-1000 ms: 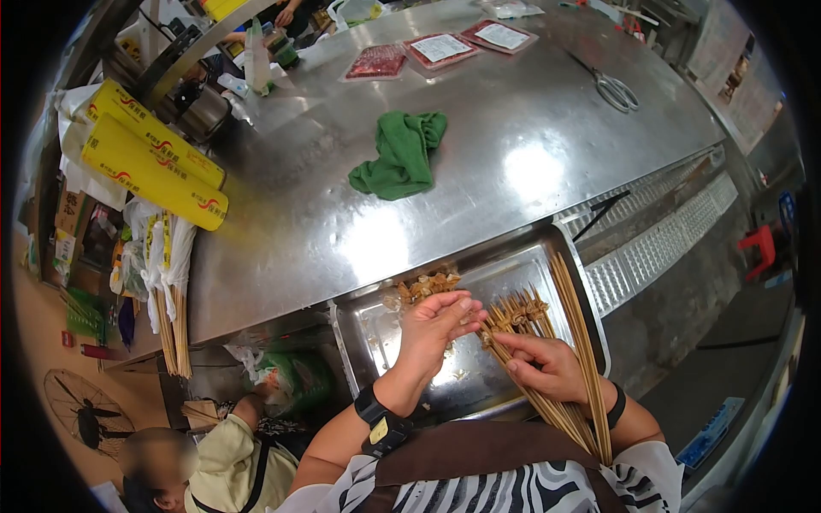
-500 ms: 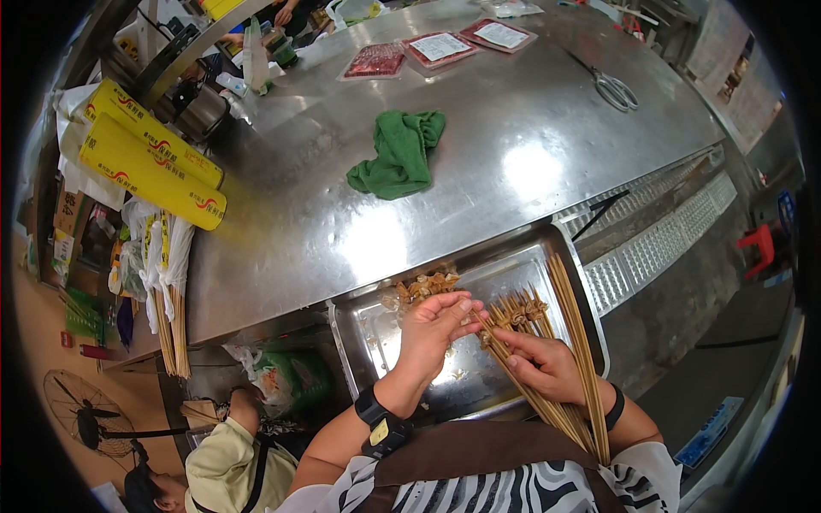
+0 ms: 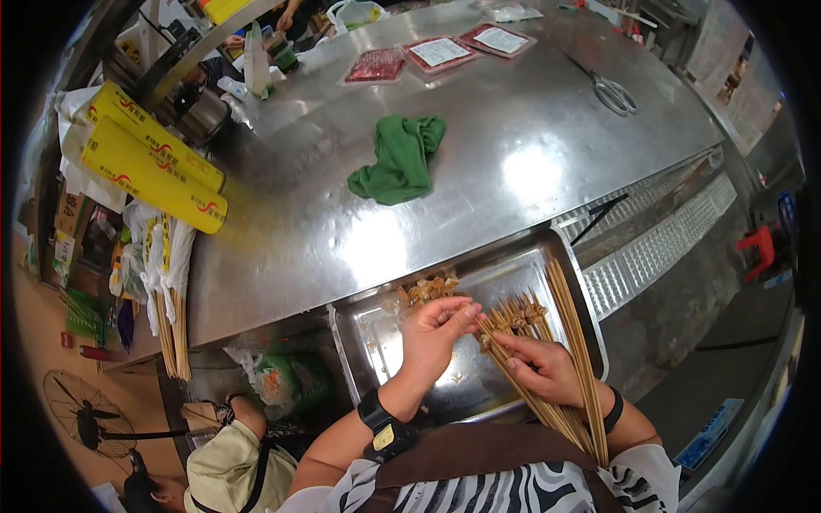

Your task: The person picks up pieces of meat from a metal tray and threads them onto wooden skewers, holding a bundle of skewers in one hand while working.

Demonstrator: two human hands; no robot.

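Over the metal tray (image 3: 348, 359), my left hand (image 3: 432, 342) is closed, thumb and fingertips pinched together near the tip of a skewer; whatever sits between them is too small to make out. My right hand (image 3: 545, 369) is closed on a bamboo skewer (image 3: 487, 340), thumb on top, with a small brown food piece near its upper end. Beside that hand, several skewers (image 3: 523, 315) carrying brown food pieces lie in the tray. A heap of loose brown pieces (image 3: 432, 289) rests at the tray's far side. Bare bamboo sticks (image 3: 571, 316) lean along the right side.
A green cloth (image 3: 398, 161) lies on the steel table (image 3: 291, 188). Farther back are packs of red meat (image 3: 440, 51) and scissors (image 3: 614, 96). Yellow film rolls (image 3: 154, 175) and wrapped skewers (image 3: 175, 282) stand left. Another person (image 3: 235, 466) is at lower left.
My left hand's fingers have drawn closer together at the skewer tip. My right hand stays almost in place. The other person's arm at lower left has shifted slightly.
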